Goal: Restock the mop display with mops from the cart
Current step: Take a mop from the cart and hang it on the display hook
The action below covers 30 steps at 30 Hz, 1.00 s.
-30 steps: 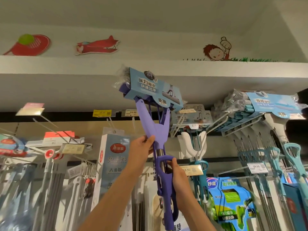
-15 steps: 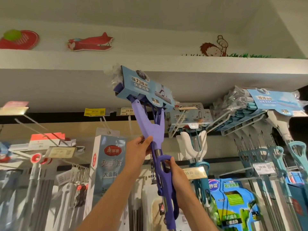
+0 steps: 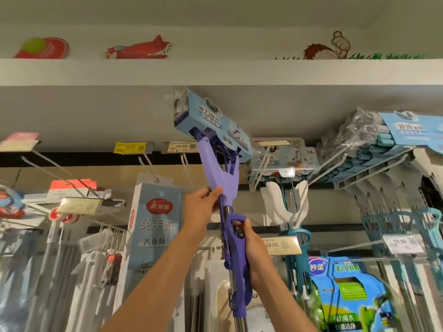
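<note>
I hold a purple sponge mop (image 3: 224,180) upright and raised toward the top of the display. Its head, in a blue card sleeve (image 3: 215,123), is tilted and sits just under the grey overhang. My left hand (image 3: 202,204) grips the purple fork below the head. My right hand (image 3: 251,245) grips the purple lever handle lower on the metal shaft. An empty wire hook (image 3: 148,164) juts out to the left of the mop, under a price tag (image 3: 181,146).
White and teal mops (image 3: 287,202) hang to the right of mine, with several teal mops (image 3: 388,149) further right. A tall boxed flat mop (image 3: 155,226) hangs at left. Grey-handled mops fill the lower left. A green packaged mop head (image 3: 345,293) sits at lower right.
The mop head has stayed raised near the overhang while my view shifted slightly; both hands keep the same grip on the mop.
</note>
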### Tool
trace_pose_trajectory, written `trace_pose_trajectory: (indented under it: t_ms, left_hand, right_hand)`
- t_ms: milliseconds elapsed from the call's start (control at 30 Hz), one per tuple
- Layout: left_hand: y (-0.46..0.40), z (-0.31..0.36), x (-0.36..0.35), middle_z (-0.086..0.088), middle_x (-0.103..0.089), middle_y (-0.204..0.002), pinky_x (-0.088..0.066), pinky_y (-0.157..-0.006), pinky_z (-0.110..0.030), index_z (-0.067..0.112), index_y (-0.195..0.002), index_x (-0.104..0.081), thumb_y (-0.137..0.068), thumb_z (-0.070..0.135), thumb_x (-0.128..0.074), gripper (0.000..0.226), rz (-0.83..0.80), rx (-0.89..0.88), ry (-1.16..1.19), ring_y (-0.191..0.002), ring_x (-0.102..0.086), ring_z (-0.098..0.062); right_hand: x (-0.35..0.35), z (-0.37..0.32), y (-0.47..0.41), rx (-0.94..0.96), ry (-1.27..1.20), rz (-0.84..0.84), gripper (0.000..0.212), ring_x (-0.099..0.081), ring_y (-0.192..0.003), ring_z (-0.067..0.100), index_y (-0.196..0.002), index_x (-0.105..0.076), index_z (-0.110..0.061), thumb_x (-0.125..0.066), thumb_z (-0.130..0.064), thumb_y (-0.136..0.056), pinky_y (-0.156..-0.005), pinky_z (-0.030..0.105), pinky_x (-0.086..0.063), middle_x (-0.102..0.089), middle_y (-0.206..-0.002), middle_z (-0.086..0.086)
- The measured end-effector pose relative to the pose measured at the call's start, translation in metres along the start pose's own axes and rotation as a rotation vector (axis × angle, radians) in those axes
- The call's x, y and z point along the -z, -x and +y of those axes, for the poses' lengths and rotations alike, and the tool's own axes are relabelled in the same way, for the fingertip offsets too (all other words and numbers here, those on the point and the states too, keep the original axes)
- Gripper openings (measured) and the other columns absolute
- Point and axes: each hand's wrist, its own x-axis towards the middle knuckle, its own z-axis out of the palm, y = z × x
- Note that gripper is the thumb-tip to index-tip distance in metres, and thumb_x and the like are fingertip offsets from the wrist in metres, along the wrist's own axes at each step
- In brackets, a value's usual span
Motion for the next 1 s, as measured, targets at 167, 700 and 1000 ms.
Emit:
trace_pose_trajectory:
  t_ms: [167, 700, 1000]
  left_hand:
    - [-0.007, -0.013, -0.001, 0.003, -0.078, -0.078, -0.055, -0.059, -0.017, 0.016, -0.095, -0.073, -0.100, 0.019, -0.062, 0.013, -0.011, 0.010, -0.058, -0.066, -0.072, -0.008]
    - [-0.033, -0.018, -0.001, 0.005, -0.078, -0.085, -0.056, -0.069, -0.016, 0.015, -0.092, -0.075, -0.100, 0.020, -0.061, 0.016, -0.052, -0.049, -0.162, -0.079, -0.074, -0.008]
    - [-0.033, -0.033, 0.005, 0.007, -0.074, -0.069, -0.051, -0.058, -0.012, 0.013, -0.083, -0.073, -0.100, 0.023, -0.062, 0.022, -0.060, 0.016, -0.161, -0.061, -0.068, 0.000]
  right_hand:
    - [-0.004, 0.004, -0.005, 0.016, -0.010, 0.026, 0.052, -0.068, -0.056, 0.028, -0.104, -0.069, -0.010, -0.043, -0.055, -0.101, -0.065, 0.047, -0.062, -0.072, -0.071, 0.015]
    - [-0.008, -0.004, -0.023, 0.005, -0.091, -0.001, 0.046, -0.066, -0.051, 0.024, -0.104, -0.071, -0.014, -0.043, -0.051, -0.103, -0.050, 0.033, -0.057, -0.072, -0.077, 0.017]
    - [-0.013, 0.008, -0.020, -0.015, -0.098, 0.047, 0.050, -0.064, -0.045, 0.020, -0.105, -0.069, -0.010, -0.043, -0.052, -0.103, -0.044, 0.027, -0.053, -0.069, -0.062, 0.010]
